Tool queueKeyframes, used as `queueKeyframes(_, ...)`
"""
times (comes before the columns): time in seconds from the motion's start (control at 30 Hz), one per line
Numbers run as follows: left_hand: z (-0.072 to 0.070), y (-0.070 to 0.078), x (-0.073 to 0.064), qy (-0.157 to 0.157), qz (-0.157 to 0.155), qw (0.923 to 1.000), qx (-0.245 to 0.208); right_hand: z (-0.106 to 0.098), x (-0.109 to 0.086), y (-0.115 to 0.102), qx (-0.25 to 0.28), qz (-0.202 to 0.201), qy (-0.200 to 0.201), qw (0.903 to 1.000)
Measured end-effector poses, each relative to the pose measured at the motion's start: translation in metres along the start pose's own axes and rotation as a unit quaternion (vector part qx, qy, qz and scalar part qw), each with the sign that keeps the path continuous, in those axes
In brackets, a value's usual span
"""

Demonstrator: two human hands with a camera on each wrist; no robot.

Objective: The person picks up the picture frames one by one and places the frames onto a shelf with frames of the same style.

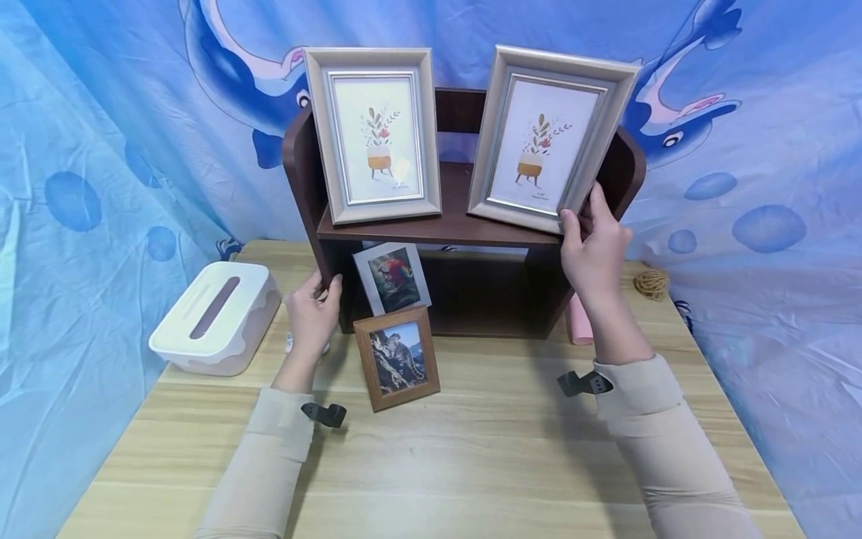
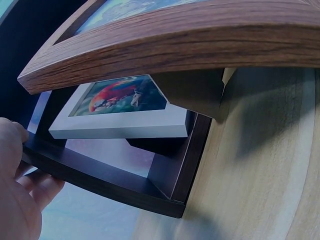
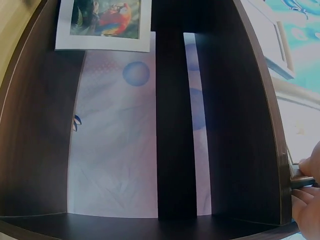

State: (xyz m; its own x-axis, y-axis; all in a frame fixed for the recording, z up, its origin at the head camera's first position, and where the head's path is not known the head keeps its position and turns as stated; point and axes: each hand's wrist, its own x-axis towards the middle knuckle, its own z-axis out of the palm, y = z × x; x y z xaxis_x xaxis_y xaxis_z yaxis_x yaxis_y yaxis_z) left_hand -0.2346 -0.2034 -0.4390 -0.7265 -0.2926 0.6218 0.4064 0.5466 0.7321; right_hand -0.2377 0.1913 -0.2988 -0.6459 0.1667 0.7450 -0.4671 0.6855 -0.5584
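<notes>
A dark brown two-level shelf (image 1: 465, 191) stands on the table. My left hand (image 1: 313, 311) grips the front edge of its left side panel, thumb on one side and fingers on the other, as the left wrist view also shows. On the upper level two cream picture frames with potted-plant prints lean back. My right hand (image 1: 595, 243) pinches the lower right corner of the right cream frame (image 1: 481, 180), which is tilted. The left cream frame (image 1: 373, 211) is untouched. A white frame (image 1: 393, 277) with a parrot picture stands on the lower level, left side.
In front of the shelf stands a brown wooden frame (image 1: 364, 363) with a leopard picture. A white tissue box (image 1: 202, 307) sits at the left. Right of the shelf are a pink cylinder (image 1: 580, 322) and a twine ball (image 1: 652, 284). A blue dolphin curtain (image 1: 81, 150) surrounds the table.
</notes>
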Motion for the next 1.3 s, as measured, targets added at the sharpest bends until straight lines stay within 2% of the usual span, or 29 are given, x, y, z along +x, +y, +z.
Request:
queueKeyframes(0.3,0.000,0.000,0.000,-0.001,-0.001,1.0000,0.002,0.000,0.000,0.002,-0.015,0.005,-0.006,0.9998)
queueKeyframes(0.77,0.000,0.001,0.000,0.000,0.002,1.0000,-0.001,-0.007,-0.004,-0.001,-0.002,0.022,-0.030,0.9993)
queueKeyframes(1.0,-0.001,0.002,-0.001,-0.002,-0.004,1.0000,-0.007,-0.013,-0.014,-0.001,-0.001,-0.010,0.001,1.0000)
queueKeyframes(1.3,0.000,0.003,-0.001,0.000,0.002,1.0000,-0.003,-0.025,-0.022,-0.001,0.054,-0.026,0.046,0.9971)
